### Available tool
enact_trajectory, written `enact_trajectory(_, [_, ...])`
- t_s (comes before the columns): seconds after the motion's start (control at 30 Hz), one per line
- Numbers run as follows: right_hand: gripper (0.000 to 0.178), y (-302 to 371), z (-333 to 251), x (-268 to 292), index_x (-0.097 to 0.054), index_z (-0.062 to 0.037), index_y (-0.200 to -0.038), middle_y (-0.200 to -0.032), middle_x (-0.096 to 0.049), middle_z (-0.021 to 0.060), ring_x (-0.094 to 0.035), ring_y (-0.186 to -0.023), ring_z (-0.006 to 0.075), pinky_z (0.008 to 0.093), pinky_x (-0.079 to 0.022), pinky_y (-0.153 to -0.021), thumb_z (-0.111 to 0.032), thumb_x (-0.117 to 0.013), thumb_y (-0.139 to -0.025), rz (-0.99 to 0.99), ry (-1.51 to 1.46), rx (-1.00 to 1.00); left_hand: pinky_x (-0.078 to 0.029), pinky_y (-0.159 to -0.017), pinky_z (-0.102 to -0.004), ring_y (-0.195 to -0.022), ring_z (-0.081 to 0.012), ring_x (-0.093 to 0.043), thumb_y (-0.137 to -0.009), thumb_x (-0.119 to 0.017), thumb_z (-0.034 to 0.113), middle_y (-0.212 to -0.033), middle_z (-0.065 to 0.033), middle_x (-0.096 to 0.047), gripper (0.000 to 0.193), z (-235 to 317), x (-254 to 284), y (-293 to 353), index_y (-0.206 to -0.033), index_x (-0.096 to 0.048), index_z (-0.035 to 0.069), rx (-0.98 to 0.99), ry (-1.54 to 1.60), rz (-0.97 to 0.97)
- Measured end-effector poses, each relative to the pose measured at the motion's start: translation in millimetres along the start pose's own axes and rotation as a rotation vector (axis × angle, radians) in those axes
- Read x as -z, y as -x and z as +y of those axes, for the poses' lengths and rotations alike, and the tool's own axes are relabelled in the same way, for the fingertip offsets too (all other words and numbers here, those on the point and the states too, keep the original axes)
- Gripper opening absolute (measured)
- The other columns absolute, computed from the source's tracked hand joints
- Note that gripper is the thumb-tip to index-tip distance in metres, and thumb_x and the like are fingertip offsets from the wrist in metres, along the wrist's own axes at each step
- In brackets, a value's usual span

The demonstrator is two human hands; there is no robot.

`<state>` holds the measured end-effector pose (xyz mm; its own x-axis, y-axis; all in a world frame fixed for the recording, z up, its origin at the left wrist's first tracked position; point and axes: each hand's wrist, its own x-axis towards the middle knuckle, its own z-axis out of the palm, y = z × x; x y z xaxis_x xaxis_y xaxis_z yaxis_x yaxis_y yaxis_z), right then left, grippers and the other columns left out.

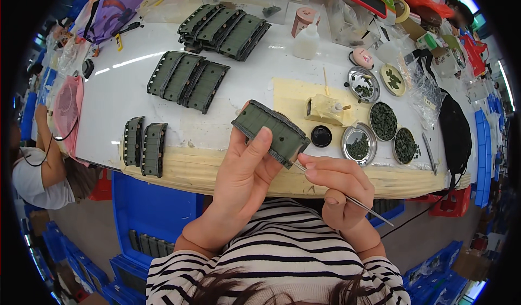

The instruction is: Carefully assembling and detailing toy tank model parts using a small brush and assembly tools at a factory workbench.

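Note:
A dark green ribbed plastic piece (267,127), curved and with dark toothed strips along its edges, is held up tilted in my left hand (243,172). The thumb lies across its face, and the other fingers support it from behind. My right hand (344,188) pinches a pair of metal tweezers (374,213). Their tips are at the lower right end of the piece, where my right fingertips partly hide them. Whether anything small sits between the tips cannot be made out. Similar green pieces (187,81) lie in rows on the white table (125,82) to the left.
Right of my hands are a yellow-wrapped block (324,111), a small black dish (321,136), and several round tins and dishes of small dark green parts, including a metal dish (344,146). A white squeeze bottle (307,42) stands behind. A blue crate (157,196) sits below the table's edge.

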<state>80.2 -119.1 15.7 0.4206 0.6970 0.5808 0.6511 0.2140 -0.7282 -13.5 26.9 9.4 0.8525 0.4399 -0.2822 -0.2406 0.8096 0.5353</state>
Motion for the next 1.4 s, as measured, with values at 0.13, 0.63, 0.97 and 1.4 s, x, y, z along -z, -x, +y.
enact_trajectory(0.13, [0.028, 0.2, 0.2, -1.0, -0.066, 0.0004, -0.104, -0.102, -0.065, 0.0164, -0.067, -0.095, 0.0269, 0.0297, -0.056, -0.072, 0.004, -0.062, -0.076, 0.011, 0.004, -0.004, -0.05, -0.093, -0.0312, -0.111, -0.0163, -0.056, -0.096, -0.054, 0.016, -0.122, -0.0049, -0.051, 0.051, 0.2, -1.4, 0.0, -0.14, -0.028, 0.014, 0.001, 0.001, 0.004])
enact_trajectory(0.63, [0.027, -2.0, 0.6, 1.1, -0.066, 0.0008, -0.104, -0.103, -0.065, 0.0171, -0.067, -0.092, 0.0273, 0.0302, -0.055, -0.072, -0.001, -0.066, -0.077, -0.035, 0.036, 0.02, -0.049, -0.094, -0.0306, -0.111, -0.0151, -0.055, -0.095, -0.055, 0.015, -0.121, -0.0043, -0.052, 0.047, 0.0, 1.1, -2.3, -0.136, -0.032, 0.013, 0.016, -0.004, 0.022])
enact_trajectory(0.97, [0.027, -5.4, 0.9, 3.8, -0.067, 0.0009, -0.103, -0.099, -0.065, 0.0164, -0.068, -0.091, 0.0278, 0.0305, -0.055, -0.071, -0.001, -0.067, -0.076, -0.049, 0.068, 0.018, -0.05, -0.092, -0.0316, -0.109, -0.017, -0.056, -0.096, -0.054, 0.018, -0.119, -0.0065, -0.054, 0.039, -2.5, 1.2, -4.2, -0.131, -0.038, 0.009, -0.001, -0.044, 0.06])
enact_trajectory(1.4, [0.028, -4.5, -1.7, 3.8, -0.067, 0.0001, -0.102, -0.099, -0.066, 0.0166, -0.068, -0.091, 0.0268, 0.0292, -0.054, -0.07, 0.003, -0.064, -0.074, -0.034, 0.066, 0.0, -0.051, -0.09, -0.0298, -0.106, -0.0159, -0.058, -0.095, -0.055, 0.018, -0.118, -0.0056, -0.056, 0.041, -1.3, 2.4, -3.3, -0.132, -0.038, 0.01, 0.015, -0.045, 0.05])
